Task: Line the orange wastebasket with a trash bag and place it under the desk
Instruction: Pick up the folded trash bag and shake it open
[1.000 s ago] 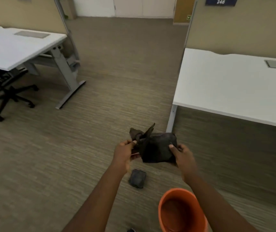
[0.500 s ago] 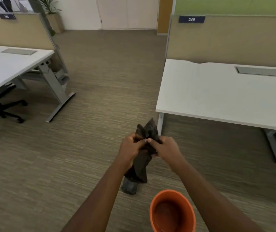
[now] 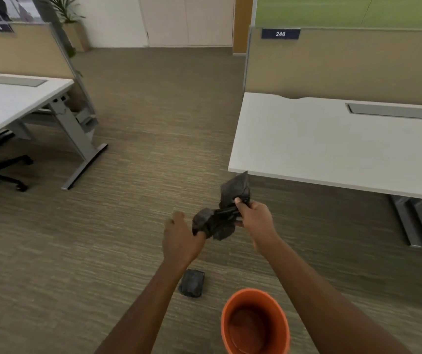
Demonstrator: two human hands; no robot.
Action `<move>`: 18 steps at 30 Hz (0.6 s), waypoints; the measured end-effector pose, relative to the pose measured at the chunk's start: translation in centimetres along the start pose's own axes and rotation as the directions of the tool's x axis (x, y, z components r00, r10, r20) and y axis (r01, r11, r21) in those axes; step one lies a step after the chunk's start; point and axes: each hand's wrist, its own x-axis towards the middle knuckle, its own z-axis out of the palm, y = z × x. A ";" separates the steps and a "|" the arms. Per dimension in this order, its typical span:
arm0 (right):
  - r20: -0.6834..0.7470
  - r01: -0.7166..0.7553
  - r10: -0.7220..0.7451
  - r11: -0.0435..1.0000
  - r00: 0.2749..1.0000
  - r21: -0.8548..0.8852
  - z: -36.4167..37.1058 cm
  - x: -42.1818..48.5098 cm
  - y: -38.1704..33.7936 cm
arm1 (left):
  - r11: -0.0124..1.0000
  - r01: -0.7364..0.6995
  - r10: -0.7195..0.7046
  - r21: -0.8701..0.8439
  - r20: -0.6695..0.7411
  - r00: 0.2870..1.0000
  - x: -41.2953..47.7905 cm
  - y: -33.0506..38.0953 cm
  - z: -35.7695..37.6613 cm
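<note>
A crumpled black trash bag is stretched between my two hands above the carpet. My right hand pinches its upper end, and a loose corner sticks up above that grip. My left hand grips the lower end. The orange wastebasket stands upright and unlined on the floor below my right forearm. The white desk marked 246 is to the right, its front edge just beyond the bag.
A dark folded packet of bags lies on the carpet left of the wastebasket. Another white desk with a grey leg and a black office chair base stand at the left. Beige partitions back both desks.
My hands were together on the bunched bag; now they have drawn apart, pulling the bag out between them. The view has shifted a little to the left.
</note>
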 end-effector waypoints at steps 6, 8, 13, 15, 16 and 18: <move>0.043 0.139 -0.133 0.971 0.990 -0.196 0.1 -0.9 -0.5 | 0.911 -0.412 0.411 0.003 0.038 0.911 0.8 3.9 -0.9; 0.082 0.131 -0.119 0.978 0.989 -0.160 0.3 -1.2 -0.5 | 0.933 -0.357 0.359 -0.037 0.054 0.932 1.0 4.5 -0.6; 0.130 0.206 -0.174 0.932 0.976 -0.299 -0.3 -1.8 -0.2 | 0.923 -0.088 0.101 -0.375 0.016 0.995 1.5 4.4 0.0; 0.115 0.253 -0.226 0.880 0.967 -0.402 -1.0 -1.9 0.3 | 0.876 0.006 -0.007 -0.482 0.001 1.000 1.8 3.8 -0.1; 0.109 0.263 -0.239 0.865 0.965 -0.427 -1.5 -1.9 0.6 | 0.857 0.035 -0.052 -0.514 -0.019 0.998 1.9 3.5 -0.4; 0.085 0.246 -0.232 0.874 0.969 -0.419 -2.1 -1.9 1.2 | 0.825 0.059 -0.104 -0.562 -0.049 0.993 2.0 2.5 -0.9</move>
